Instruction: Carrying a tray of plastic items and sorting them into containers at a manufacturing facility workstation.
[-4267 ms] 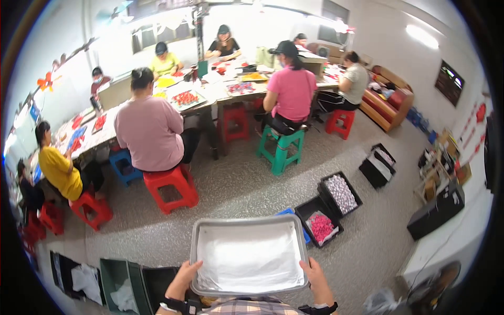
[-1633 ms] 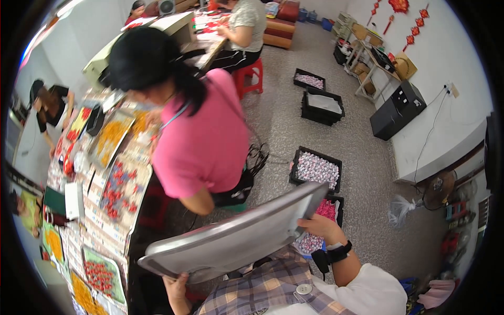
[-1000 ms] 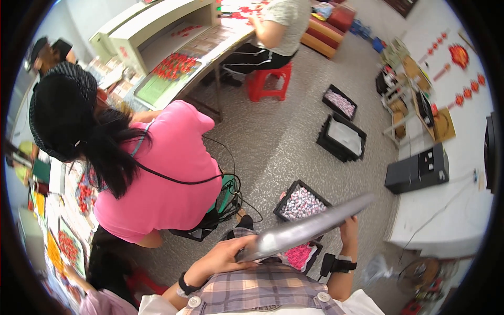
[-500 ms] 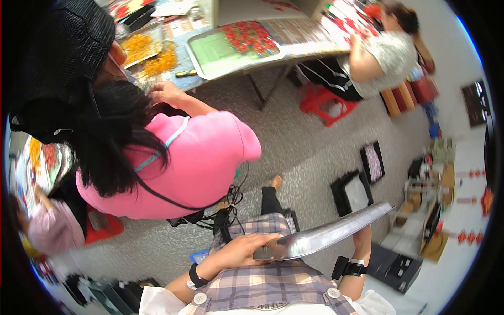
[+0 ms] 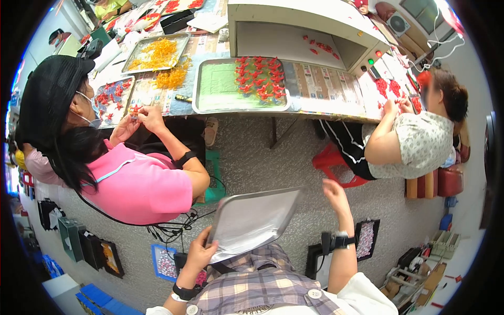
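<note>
My left hand (image 5: 199, 251) grips the lower left edge of a shallow metal tray (image 5: 254, 220), thumb on its inner face. The tray is tilted in front of my plaid apron, and its silvery inside shows nothing lying in it. My right hand (image 5: 335, 195) is off the tray, held out to its right with bent, loosely parted fingers and nothing in them. Ahead on the table (image 5: 315, 105) lies another tray (image 5: 210, 92), with a green bottom and rows of small red pieces (image 5: 260, 76) on its right half.
A person in pink (image 5: 142, 184) works at the left with small red parts; another in a patterned top (image 5: 415, 142) sits at the right on a red stool (image 5: 331, 163). A box-shaped machine (image 5: 310, 31) stands on the table. Cables (image 5: 173, 228) and black boxes (image 5: 92, 252) lie on the floor.
My view has swung up and leftward toward the table. The metal tray has turned from edge-on to showing its inside. My right hand has come off it and moved forward.
</note>
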`<state>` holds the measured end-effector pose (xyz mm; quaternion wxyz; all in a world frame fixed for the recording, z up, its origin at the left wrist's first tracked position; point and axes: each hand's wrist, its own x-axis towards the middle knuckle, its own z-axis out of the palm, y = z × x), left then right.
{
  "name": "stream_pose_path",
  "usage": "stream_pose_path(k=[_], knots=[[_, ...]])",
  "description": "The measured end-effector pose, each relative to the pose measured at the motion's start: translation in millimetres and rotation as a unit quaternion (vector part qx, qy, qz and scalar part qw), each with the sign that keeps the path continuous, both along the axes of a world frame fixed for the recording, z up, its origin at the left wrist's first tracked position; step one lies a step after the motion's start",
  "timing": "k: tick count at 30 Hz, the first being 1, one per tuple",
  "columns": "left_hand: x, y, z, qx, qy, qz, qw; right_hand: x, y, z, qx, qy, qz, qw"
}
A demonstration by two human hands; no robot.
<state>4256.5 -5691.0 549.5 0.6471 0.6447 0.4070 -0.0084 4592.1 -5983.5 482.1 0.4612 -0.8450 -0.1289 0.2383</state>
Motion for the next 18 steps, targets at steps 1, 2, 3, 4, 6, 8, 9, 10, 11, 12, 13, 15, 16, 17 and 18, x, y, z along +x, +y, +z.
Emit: stream_pose_path(k=[1,2,3,4,6,8,9,10,11,12,13,15,16,17,18], knots=[[6.6,-2.9,-1.7,0.0,-0.002,0.008,1.0,24.4,25.9,16.2,-0.006,-0.044,0.027,0.999],[13.0,-4.7,-4.8,0.002,-0.009,0.02,1.0,46.0,60.9,37.3,-0.012,-0.089,0.055,0.994],[20.8,-7.5,-6.6,0.004,-0.017,0.032,0.999,65.8,90.4,49.3,0.007,-0.119,0.091,0.989],[36.2,-11.4,-0.2,0.022,-0.029,0.048,0.998,85.4,116.4,50.6,0.006,-0.156,0.119,0.98],[58.3,-13.9,-4.9,0.011,-0.054,0.082,0.995,118.0,173.3,53.7,0.016,-0.234,0.167,0.958],[79.4,-7.9,-15.2,0.002,-0.083,0.115,0.99,153.0,217.6,43.7,-0.018,-0.312,0.179,0.933],[90.5,-1.9,-15.2,0.0,-0.087,0.12,0.989,163.7,237.6,47.2,-0.039,-0.323,0.18,0.928],[100.2,5.6,-13.6,0.005,-0.045,0.136,0.99,169.1,253.3,35.3,-0.056,-0.348,0.174,0.919],[114.8,7.2,-13.6,0.009,-0.003,0.159,0.987,183.4,265.0,23.1,-0.071,-0.375,0.175,0.908],[118.6,12.6,-18.1,-0.023,-0.046,0.182,0.982,194.2,274.8,17.5,-0.07,-0.374,0.184,0.906],[125.5,17.3,-22.6,-0.027,-0.029,0.182,0.983,205.8,282.2,11.7,-0.106,-0.419,0.215,0.876],[132.1,24.4,-23.7,-0.006,-0.014,0.198,0.98,213.2,291.1,5.2,-0.143,-0.452,0.247,0.845],[134.8,27.5,-22.1,-0.01,-0.007,0.199,0.98,217.5,290.8,3.4,-0.157,-0.44,0.256,0.847],[139.9,28.3,-20.3,-0.036,-0.007,0.221,0.975,223.3,292.3,3.5,-0.169,-0.43,0.268,0.846],[144.2,28.8,-19.7,-0.063,-0.007,0.242,0.968,226.5,293.6,3.7,-0.17,-0.426,0.275,0.845]])
